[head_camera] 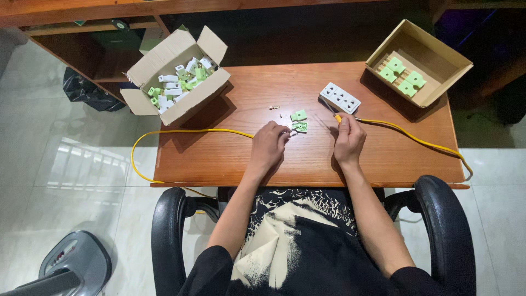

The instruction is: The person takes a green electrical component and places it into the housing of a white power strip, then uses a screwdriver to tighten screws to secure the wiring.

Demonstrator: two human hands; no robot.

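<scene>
left hand (268,143) pinches small white-green part (296,128) at fingertips | right hand (348,140) closed on yellow-handled tool (336,116), just right of part, counter (230,159)

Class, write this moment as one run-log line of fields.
left hand: pinching small green-white part | right hand: gripping yellow-handled screwdriver | nearby: white socket strip, yellow cable
</scene>
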